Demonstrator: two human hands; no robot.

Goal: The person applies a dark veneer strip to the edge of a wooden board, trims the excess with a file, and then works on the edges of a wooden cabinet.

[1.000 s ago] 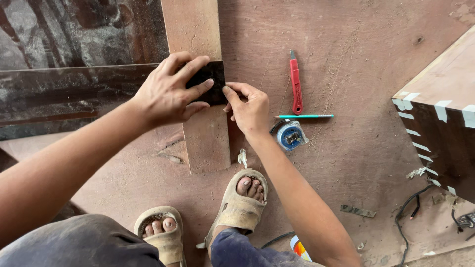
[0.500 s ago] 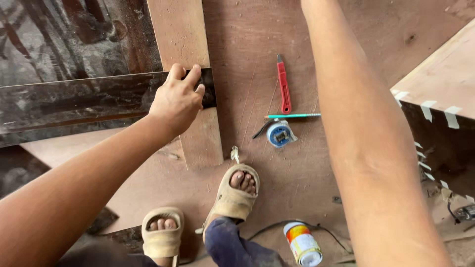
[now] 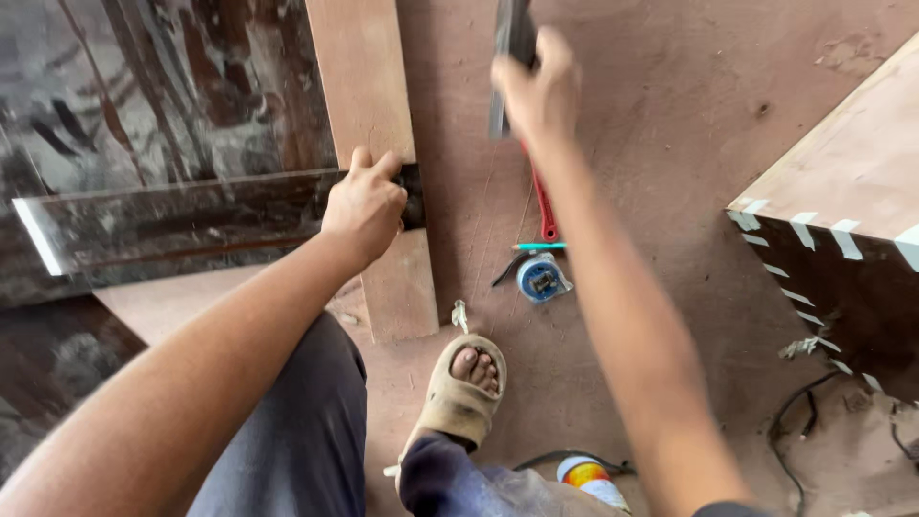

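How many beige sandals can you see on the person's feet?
1. A beige rubber sandal is on the foot planted on the brown plywood floor, just below the end of the upright wooden plank. The other foot is hidden behind the left arm and knee.

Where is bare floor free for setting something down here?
Free: the brown floor between the right hand and the taped cabinet. Crowded: around the tape measure, red tool and sandalled foot.
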